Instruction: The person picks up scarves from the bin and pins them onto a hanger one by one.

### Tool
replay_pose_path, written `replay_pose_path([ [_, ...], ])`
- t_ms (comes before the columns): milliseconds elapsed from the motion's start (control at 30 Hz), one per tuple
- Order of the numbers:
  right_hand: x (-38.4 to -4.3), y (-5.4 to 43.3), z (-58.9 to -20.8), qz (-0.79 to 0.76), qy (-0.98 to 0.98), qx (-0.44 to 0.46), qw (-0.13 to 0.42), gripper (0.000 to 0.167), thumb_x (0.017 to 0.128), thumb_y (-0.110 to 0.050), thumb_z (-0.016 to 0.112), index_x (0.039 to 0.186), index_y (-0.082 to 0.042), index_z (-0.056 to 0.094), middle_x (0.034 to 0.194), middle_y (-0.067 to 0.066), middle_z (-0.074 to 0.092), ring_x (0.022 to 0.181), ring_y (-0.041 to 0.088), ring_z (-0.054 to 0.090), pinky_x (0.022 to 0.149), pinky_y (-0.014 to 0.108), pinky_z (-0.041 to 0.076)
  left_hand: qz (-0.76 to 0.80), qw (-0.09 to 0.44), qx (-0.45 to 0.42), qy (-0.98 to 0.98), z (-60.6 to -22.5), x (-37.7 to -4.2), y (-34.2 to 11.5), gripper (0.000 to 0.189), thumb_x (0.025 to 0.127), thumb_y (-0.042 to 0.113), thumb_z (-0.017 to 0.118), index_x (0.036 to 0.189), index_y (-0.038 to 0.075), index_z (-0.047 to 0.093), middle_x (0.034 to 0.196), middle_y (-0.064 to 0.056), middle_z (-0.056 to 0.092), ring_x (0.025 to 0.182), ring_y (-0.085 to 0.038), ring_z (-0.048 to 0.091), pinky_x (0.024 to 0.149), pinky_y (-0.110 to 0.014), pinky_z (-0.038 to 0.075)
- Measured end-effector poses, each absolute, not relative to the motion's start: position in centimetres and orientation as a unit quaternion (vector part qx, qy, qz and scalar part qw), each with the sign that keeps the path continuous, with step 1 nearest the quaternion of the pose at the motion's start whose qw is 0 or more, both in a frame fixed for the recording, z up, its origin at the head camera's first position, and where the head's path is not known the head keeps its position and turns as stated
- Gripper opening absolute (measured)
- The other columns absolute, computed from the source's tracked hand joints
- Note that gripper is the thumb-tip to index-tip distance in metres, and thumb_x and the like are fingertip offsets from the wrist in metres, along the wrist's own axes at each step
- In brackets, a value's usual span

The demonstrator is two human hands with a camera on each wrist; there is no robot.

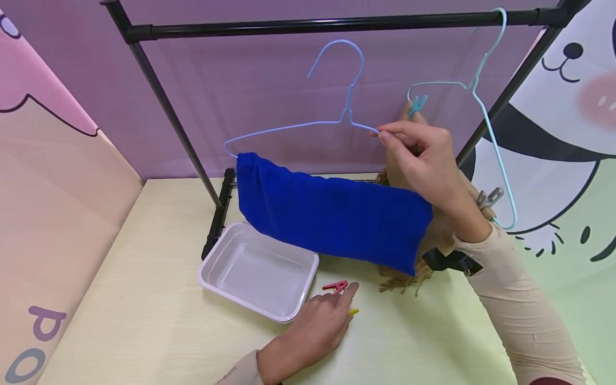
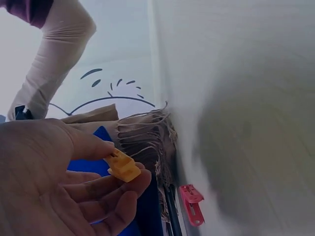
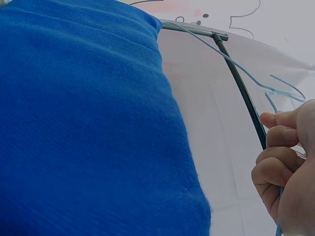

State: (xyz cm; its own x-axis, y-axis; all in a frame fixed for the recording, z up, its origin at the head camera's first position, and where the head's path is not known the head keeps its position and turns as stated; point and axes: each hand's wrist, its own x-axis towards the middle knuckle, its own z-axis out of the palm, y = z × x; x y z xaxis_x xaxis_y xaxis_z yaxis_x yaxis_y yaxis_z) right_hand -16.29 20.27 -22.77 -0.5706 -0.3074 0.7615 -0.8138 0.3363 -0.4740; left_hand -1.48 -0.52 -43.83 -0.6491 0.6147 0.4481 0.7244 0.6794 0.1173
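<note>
My right hand (image 1: 423, 155) pinches a periwinkle wire hanger (image 1: 347, 109) at its right shoulder, between thumb and forefinger. A royal blue cloth (image 1: 332, 214) drapes over the hanger's lower part and slants down to the right; the same cloth (image 3: 93, 118) fills much of the right wrist view. Low over the table, my left hand (image 1: 320, 321) holds a yellow clothespin (image 2: 123, 165) between thumb and fingers. Just beyond its fingertips, a pink clothespin (image 1: 335, 286) lies on the table.
A black rack bar (image 1: 308, 27) crosses overhead. On its right hangs a light blue hanger (image 1: 496, 147) with a tan fringed cloth (image 1: 394, 168), a turquoise clip (image 1: 417, 106) and a grey clip (image 1: 490, 197). A pale lilac basin (image 1: 240, 305) stands left of my left hand.
</note>
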Motion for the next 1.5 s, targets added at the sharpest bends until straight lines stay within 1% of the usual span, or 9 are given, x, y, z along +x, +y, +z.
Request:
replay_pose_path([
  [200, -16.4, 20.3, -23.0, 0.442, -0.766, 0.365, 0.29, 0.018, 0.093, 0.007, 0.061, 0.106, 0.004, 0.073, 0.054, -0.003, 0.047, 0.044, 0.006, 0.032, 0.043, 0.023, 0.022, -0.171, 0.166, -0.379, -0.894, -43.0, -1.9, -0.9, 0.03, 0.089, 0.02, 0.072, 0.114, 0.009, 0.062, 0.093, 0.003, 0.069, 0.087, -0.011, 0.067, 0.077, -0.028, 0.054],
  [400, -16.2, 20.3, -22.9, 0.446, -0.766, 0.361, 0.29, 0.018, 0.094, 0.007, 0.061, 0.106, 0.004, 0.074, 0.054, -0.003, 0.047, 0.044, 0.006, 0.032, 0.043, 0.023, 0.022, -0.247, 0.125, -0.364, -0.889, -42.0, -2.3, -1.6, 0.026, 0.085, 0.016, 0.071, 0.108, 0.013, 0.06, 0.084, 0.009, 0.061, 0.067, -0.002, 0.052, 0.058, -0.019, 0.046],
  [633, -16.2, 20.3, -22.8, 0.446, -0.767, 0.358, 0.292, 0.019, 0.093, 0.008, 0.062, 0.105, 0.003, 0.074, 0.054, -0.004, 0.048, 0.044, 0.006, 0.032, 0.043, 0.023, 0.022, -0.293, 0.116, -0.337, -0.887, -40.5, -3.0, -2.7, 0.029, 0.086, 0.015, 0.071, 0.112, 0.014, 0.058, 0.082, 0.008, 0.066, 0.058, -0.001, 0.046, 0.055, -0.018, 0.042],
  [733, -16.2, 20.3, -22.8, 0.445, -0.771, 0.352, 0.291, 0.019, 0.092, 0.009, 0.062, 0.106, 0.003, 0.074, 0.056, -0.003, 0.05, 0.045, 0.006, 0.032, 0.043, 0.023, 0.023, -0.301, 0.114, -0.324, -0.89, -39.7, -3.3, -3.2, 0.032, 0.09, 0.019, 0.072, 0.117, 0.012, 0.058, 0.085, 0.006, 0.068, 0.063, -0.003, 0.053, 0.058, -0.021, 0.046],
  [867, -16.1, 20.3, -22.7, 0.446, -0.774, 0.343, 0.289, 0.019, 0.092, 0.009, 0.062, 0.106, 0.003, 0.074, 0.056, -0.003, 0.051, 0.046, 0.007, 0.032, 0.044, 0.023, 0.023, -0.322, 0.117, -0.306, -0.888, -38.6, -4.1, -4.2, 0.034, 0.092, 0.021, 0.072, 0.121, 0.008, 0.061, 0.096, 0.001, 0.07, 0.081, -0.01, 0.063, 0.069, -0.027, 0.053],
  [1067, -16.2, 20.3, -22.8, 0.445, -0.772, 0.354, 0.285, 0.019, 0.094, 0.007, 0.061, 0.106, 0.002, 0.074, 0.056, -0.005, 0.052, 0.044, 0.006, 0.032, 0.043, 0.023, 0.023, -0.384, 0.129, -0.302, -0.863, -37.4, -5.3, -6.4, 0.027, 0.09, 0.007, 0.069, 0.117, 0.003, 0.067, 0.107, -0.006, 0.07, 0.092, -0.016, 0.065, 0.077, -0.03, 0.056],
  [1233, -16.2, 20.3, -22.9, 0.441, -0.771, 0.361, 0.283, 0.019, 0.094, 0.005, 0.061, 0.107, 0.0, 0.075, 0.053, -0.004, 0.048, 0.044, 0.006, 0.032, 0.042, 0.023, 0.022, -0.387, 0.137, -0.275, -0.869, -36.3, -5.7, -8.5, 0.026, 0.089, 0.008, 0.067, 0.114, 0.005, 0.067, 0.103, -0.002, 0.071, 0.086, -0.015, 0.066, 0.073, -0.029, 0.056],
  [1367, -16.2, 20.3, -22.8, 0.441, -0.773, 0.358, 0.283, 0.019, 0.094, 0.006, 0.061, 0.107, 0.001, 0.075, 0.054, -0.003, 0.049, 0.044, 0.006, 0.033, 0.043, 0.023, 0.023, -0.375, 0.167, -0.265, -0.872, -35.4, -6.1, -10.1, 0.026, 0.09, 0.012, 0.068, 0.116, 0.006, 0.067, 0.094, 0.001, 0.072, 0.076, -0.007, 0.065, 0.06, -0.022, 0.051],
  [1500, -16.1, 20.2, -22.8, 0.448, -0.772, 0.354, 0.281, 0.02, 0.093, 0.008, 0.061, 0.106, 0.001, 0.075, 0.057, -0.004, 0.054, 0.044, 0.006, 0.033, 0.043, 0.023, 0.023, -0.399, 0.195, -0.264, -0.856, -34.5, -6.6, -11.7, 0.026, 0.091, 0.009, 0.068, 0.116, 0.002, 0.067, 0.088, -0.002, 0.073, 0.069, -0.007, 0.065, 0.054, -0.023, 0.05],
])
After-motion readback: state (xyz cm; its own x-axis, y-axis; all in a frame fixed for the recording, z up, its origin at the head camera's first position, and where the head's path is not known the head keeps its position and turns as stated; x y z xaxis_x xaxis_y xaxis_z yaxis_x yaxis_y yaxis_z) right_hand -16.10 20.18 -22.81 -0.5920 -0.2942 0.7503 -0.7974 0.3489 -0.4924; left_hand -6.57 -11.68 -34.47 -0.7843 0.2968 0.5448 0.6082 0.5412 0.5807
